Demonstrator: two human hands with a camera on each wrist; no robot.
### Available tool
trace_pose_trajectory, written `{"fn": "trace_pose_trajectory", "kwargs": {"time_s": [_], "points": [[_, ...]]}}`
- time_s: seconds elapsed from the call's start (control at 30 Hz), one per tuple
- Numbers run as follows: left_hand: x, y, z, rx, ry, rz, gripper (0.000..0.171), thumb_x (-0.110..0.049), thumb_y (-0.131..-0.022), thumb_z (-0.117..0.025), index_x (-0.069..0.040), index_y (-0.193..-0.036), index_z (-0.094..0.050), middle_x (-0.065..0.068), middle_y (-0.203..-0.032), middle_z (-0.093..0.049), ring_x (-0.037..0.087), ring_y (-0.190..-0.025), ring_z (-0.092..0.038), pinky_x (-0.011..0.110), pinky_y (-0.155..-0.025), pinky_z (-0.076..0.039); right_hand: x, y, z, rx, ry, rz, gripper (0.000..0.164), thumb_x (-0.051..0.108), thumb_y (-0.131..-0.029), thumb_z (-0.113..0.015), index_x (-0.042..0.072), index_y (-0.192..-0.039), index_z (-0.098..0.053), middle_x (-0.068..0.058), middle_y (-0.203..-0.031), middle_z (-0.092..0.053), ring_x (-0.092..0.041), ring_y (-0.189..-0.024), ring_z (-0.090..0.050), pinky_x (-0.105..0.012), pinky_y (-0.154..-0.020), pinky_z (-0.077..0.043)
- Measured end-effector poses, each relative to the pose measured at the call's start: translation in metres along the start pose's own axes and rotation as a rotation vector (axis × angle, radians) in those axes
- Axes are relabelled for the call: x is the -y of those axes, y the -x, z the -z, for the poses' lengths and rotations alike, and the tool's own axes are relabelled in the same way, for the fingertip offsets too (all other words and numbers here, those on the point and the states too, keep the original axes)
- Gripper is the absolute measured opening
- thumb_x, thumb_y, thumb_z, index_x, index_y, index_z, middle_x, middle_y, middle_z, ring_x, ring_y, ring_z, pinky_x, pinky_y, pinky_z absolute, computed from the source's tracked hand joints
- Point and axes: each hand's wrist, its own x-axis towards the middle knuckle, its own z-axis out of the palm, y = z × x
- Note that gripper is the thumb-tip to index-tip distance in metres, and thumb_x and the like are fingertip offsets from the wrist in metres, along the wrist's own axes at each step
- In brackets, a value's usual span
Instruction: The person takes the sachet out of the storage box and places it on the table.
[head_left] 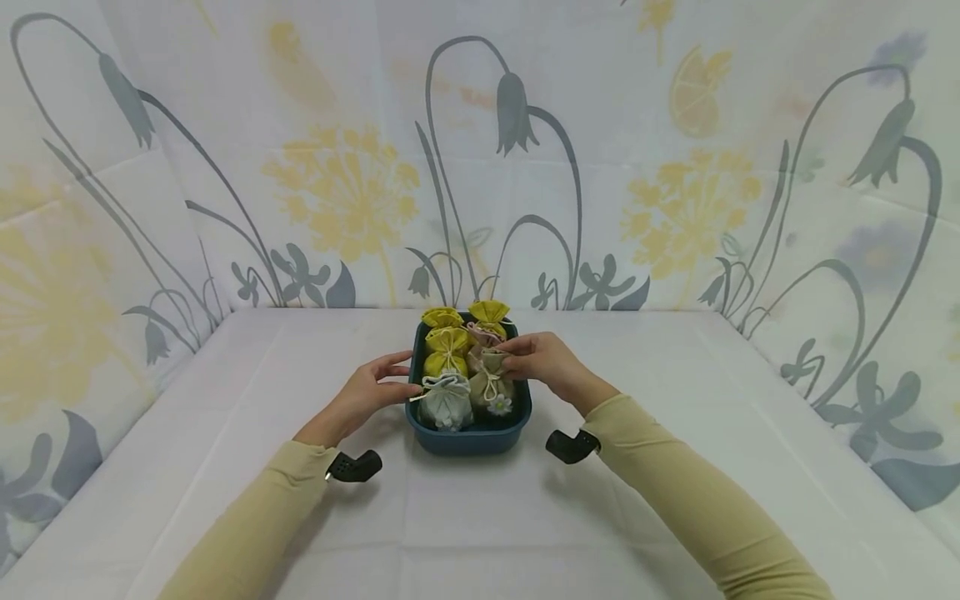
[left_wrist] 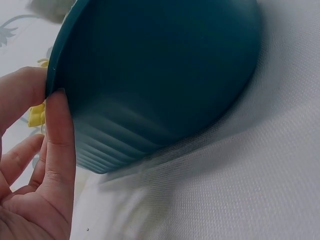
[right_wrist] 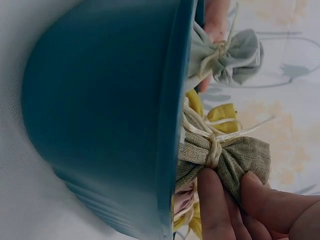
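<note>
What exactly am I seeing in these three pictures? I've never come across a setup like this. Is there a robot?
There's no robot here, just a person's two bare hands. The wide picture comes from a camera on the person's head, looking forward and down. The two close-ups come from cameras worn on the left and right wrists; the black pieces by the sleeves are probably those cameras.

On the white cloth stands a blue tub holding small tied bags: three yellow bags, a pinkish bag, a pale grey bag and a tan bag.

The left hand pinches the tub's rim, while the right hand pinches the gathered top of the tan bag.
</note>
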Motion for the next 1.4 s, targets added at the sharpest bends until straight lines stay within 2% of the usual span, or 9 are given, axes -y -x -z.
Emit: {"fn": "trace_pose_trajectory", "kwargs": {"time_s": [0.2, 0.4, 0.5, 0.73, 0.87, 1.17, 1.3, 1.4], "points": [[-0.005, 0.003, -0.001, 0.003, 0.012, 0.007, 0.072, -0.014, -0.083, -0.072, -0.011, -0.144, -0.034, 0.021, -0.134, -0.041, 0.032, -0.120, -0.044, 0.040, -0.091, -0.046, 0.005, 0.003, 0.003, -0.025, -0.032, 0.009, 0.030, -0.003, -0.092, -0.054, -0.010, -0.121, -0.055, -0.024, -0.115, -0.059, -0.023, -0.092, -0.064, -0.035, -0.083, -0.051], [-0.023, 0.017, -0.006, 0.007, -0.013, 0.008, 0.069, -0.011, -0.084, -0.069, -0.004, -0.143, -0.034, 0.024, -0.132, -0.042, 0.032, -0.115, -0.047, 0.040, -0.091, -0.046, 0.010, 0.004, 0.004, -0.026, -0.077, 0.032, 0.031, -0.004, -0.092, -0.054, -0.012, -0.121, -0.054, -0.025, -0.114, -0.059, -0.019, -0.089, -0.064, -0.034, -0.082, -0.051], [-0.027, 0.021, -0.008, 0.004, -0.006, 0.013, 0.067, -0.008, -0.085, -0.067, -0.004, -0.143, -0.034, 0.024, -0.132, -0.043, 0.031, -0.112, -0.050, 0.040, -0.092, -0.045, 0.012, 0.003, 0.005, -0.024, -0.083, 0.050, 0.032, -0.004, -0.092, -0.053, -0.013, -0.123, -0.053, -0.026, -0.115, -0.058, -0.019, -0.090, -0.064, -0.033, -0.082, -0.051], [-0.026, 0.020, -0.007, 0.006, -0.002, 0.018, 0.068, -0.009, -0.085, -0.068, -0.006, -0.144, -0.034, 0.023, -0.132, -0.042, 0.033, -0.116, -0.047, 0.041, -0.093, -0.045, 0.020, 0.004, 0.010, -0.029, -0.079, 0.080, 0.033, -0.005, -0.092, -0.052, -0.012, -0.124, -0.052, -0.027, -0.119, -0.056, -0.018, -0.090, -0.063, -0.037, -0.086, -0.050], [-0.027, 0.020, -0.008, 0.003, -0.001, 0.025, 0.068, -0.009, -0.085, -0.068, -0.006, -0.144, -0.034, 0.023, -0.132, -0.042, 0.033, -0.116, -0.047, 0.041, -0.093, -0.045, 0.025, 0.006, 0.015, -0.035, -0.085, 0.083, 0.033, -0.005, -0.092, -0.051, -0.013, -0.124, -0.051, -0.028, -0.121, -0.054, -0.019, -0.093, -0.062, -0.033, -0.084, -0.050], [-0.030, 0.022, -0.009, 0.006, -0.007, 0.026, 0.068, -0.010, -0.085, -0.068, -0.006, -0.144, -0.034, 0.023, -0.132, -0.042, 0.031, -0.114, -0.048, 0.040, -0.093, -0.044, 0.038, 0.007, 0.029, -0.045, -0.092, 0.118, 0.033, -0.005, -0.093, -0.049, -0.013, -0.125, -0.050, -0.027, -0.120, -0.054, -0.019, -0.096, -0.062, -0.033, -0.086, -0.049], [-0.027, 0.019, -0.008, 0.005, -0.004, 0.016, 0.068, -0.011, -0.085, -0.068, -0.005, -0.144, -0.034, 0.023, -0.132, -0.042, 0.031, -0.114, -0.048, 0.041, -0.093, -0.044, 0.043, 0.007, 0.036, -0.063, -0.089, 0.135, 0.033, -0.005, -0.093, -0.049, -0.012, -0.125, -0.050, -0.026, -0.120, -0.054, -0.017, -0.094, -0.062, -0.032, -0.086, -0.050], [-0.018, 0.012, -0.006, 0.002, 0.007, 0.021, 0.069, -0.011, -0.085, -0.069, -0.007, -0.144, -0.034, 0.023, -0.133, -0.041, 0.032, -0.115, -0.047, 0.041, -0.093, -0.044, 0.045, 0.008, 0.041, -0.081, -0.088, 0.139, 0.033, -0.005, -0.094, -0.048, -0.013, -0.126, -0.049, -0.027, -0.123, -0.052, -0.018, -0.095, -0.062, -0.032, -0.086, -0.049]]}}
